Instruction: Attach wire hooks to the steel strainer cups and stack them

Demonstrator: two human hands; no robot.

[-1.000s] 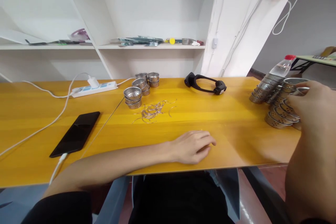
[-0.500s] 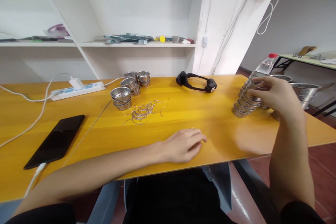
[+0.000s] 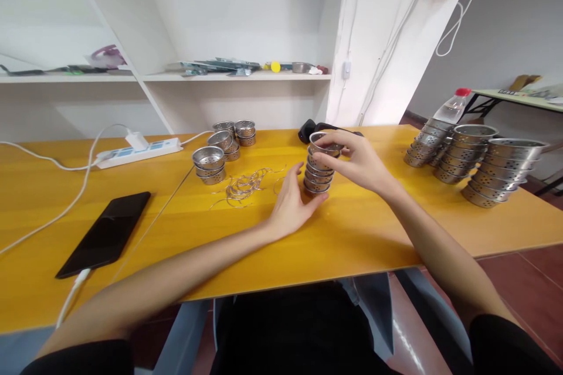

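Shifted from the earlier frame: a stack of perforated metal cups, out of the right-side group to mid-tabletop, right hand travelling with it; left hand raised and turned to meet it. Stack near-upright, right of the loose wire pieces; base contact unclear. Right hand half-closed, thumb and fingers about the upper cups. Left spread wide at the lower left side, thumb near the base; cannot tell if touching. Cups look light, stiff, smooth, probably slippery; nested loosely, likely to tilt or part. Best hold: low walls, both sides, under the rims.
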